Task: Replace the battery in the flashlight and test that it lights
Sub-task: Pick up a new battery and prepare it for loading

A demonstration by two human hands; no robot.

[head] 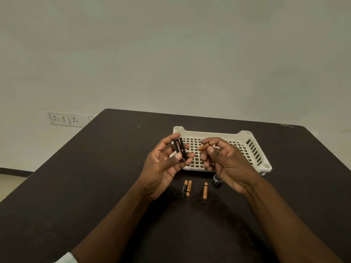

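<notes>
My left hand [167,164] holds a black battery holder [179,149] upright, with a red-labelled cell showing in it. My right hand [226,164] pinches a copper-coloured battery [204,147] between thumb and fingertips, a short gap to the right of the holder. Both hands hover above the near edge of a white basket. On the dark table below them lie two batteries side by side [186,188] and a single copper battery [205,190]. A dark round flashlight part [217,180] stands near my right wrist. The flashlight body is hidden from me.
The white slotted plastic basket [252,149] sits on the dark table [95,186], just behind my hands. A wall with a white socket panel [64,118] lies beyond the table's left edge.
</notes>
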